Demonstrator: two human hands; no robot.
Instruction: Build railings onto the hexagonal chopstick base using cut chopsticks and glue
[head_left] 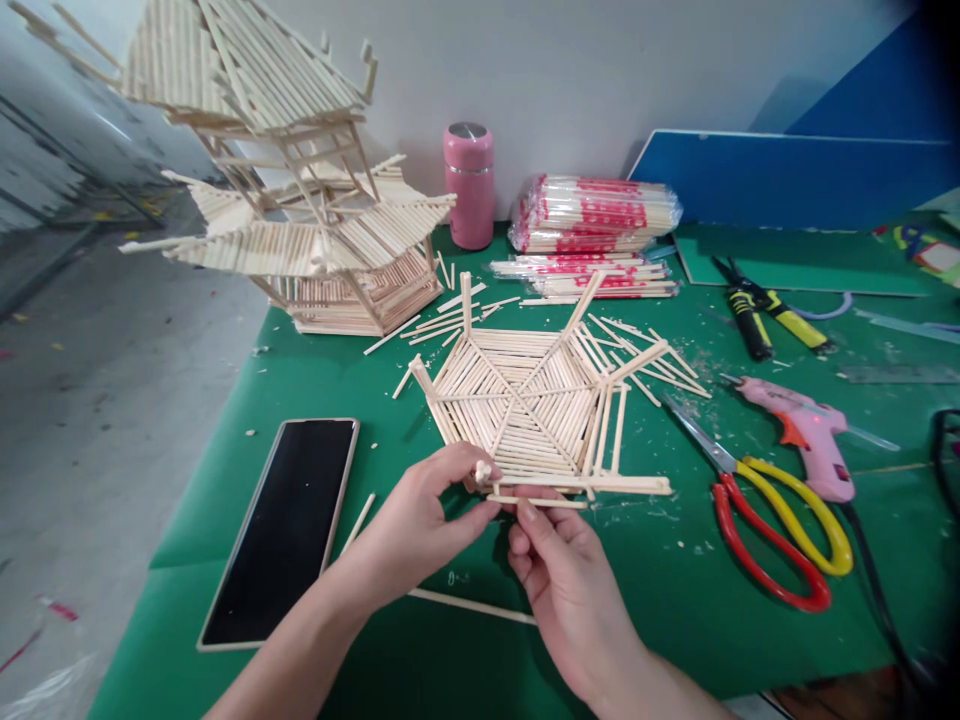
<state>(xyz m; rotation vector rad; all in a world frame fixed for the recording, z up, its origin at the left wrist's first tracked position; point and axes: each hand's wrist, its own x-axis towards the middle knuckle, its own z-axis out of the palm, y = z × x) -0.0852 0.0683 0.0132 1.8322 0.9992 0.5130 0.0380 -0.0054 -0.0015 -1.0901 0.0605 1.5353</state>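
A hexagonal frame of thin wooden sticks [517, 390] lies on the green table, with posts standing or leaning out at its corners. At the frame's near-left corner, my left hand [427, 525] curls its fingers around a short post [484, 472]; its thumb meets the left end of a short stick. My right hand [562, 570] pinches that short stick [551, 502] between thumb and fingers, along the frame's near edge. Just above it, a longer stick [630, 485] juts out to the right. The fingertips under the frame are partly hidden.
Left stand a stick pagoda [322, 230] and a phone [281, 530]. Behind are a pink flask [469, 185] and wrapped chopsticks [592, 215]. To the right lie scissors [772, 530], a pink glue gun [806, 435] and pliers [772, 310]. Loose sticks [472, 605] are scattered about.
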